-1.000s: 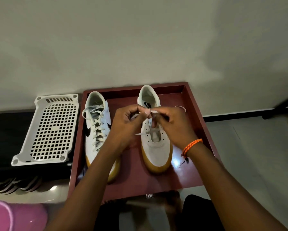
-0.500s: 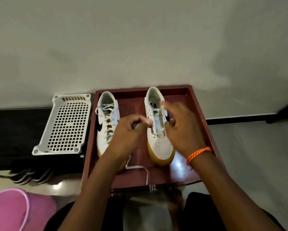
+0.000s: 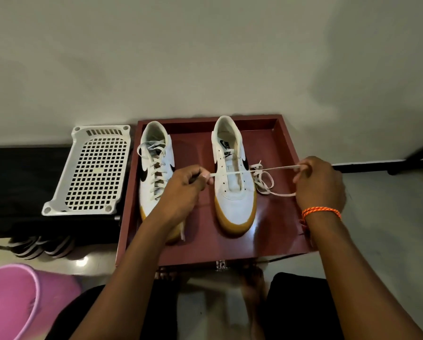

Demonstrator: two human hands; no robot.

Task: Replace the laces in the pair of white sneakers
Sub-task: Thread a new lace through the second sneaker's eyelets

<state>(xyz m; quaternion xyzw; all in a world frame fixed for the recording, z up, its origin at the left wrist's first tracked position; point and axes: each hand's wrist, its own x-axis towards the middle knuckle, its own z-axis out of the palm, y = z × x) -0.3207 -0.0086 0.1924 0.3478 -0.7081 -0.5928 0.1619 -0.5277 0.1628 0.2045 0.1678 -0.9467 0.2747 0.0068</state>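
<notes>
Two white sneakers with tan soles stand in a dark red tray (image 3: 285, 148). The left sneaker (image 3: 154, 173) is fully laced. The right sneaker (image 3: 232, 182) has one white lace (image 3: 232, 172) running straight across its eyelets. My left hand (image 3: 186, 185) pinches the lace's left end beside the shoe. My right hand (image 3: 320, 182) grips the other end and holds it taut to the right of the shoe. Loose lace loops (image 3: 264, 182) lie on the tray between the right sneaker and my right hand.
A white perforated plastic basket (image 3: 92, 170) lies left of the tray on a dark shelf. A pink tub (image 3: 16, 300) sits at the bottom left. Dark sandals (image 3: 36, 246) lie under the shelf. A wall rises behind the tray.
My hands moved apart from over the right sneaker, drawing the lace taut across it. My right hand went out to the right; the lace now lies through the eyelets.
</notes>
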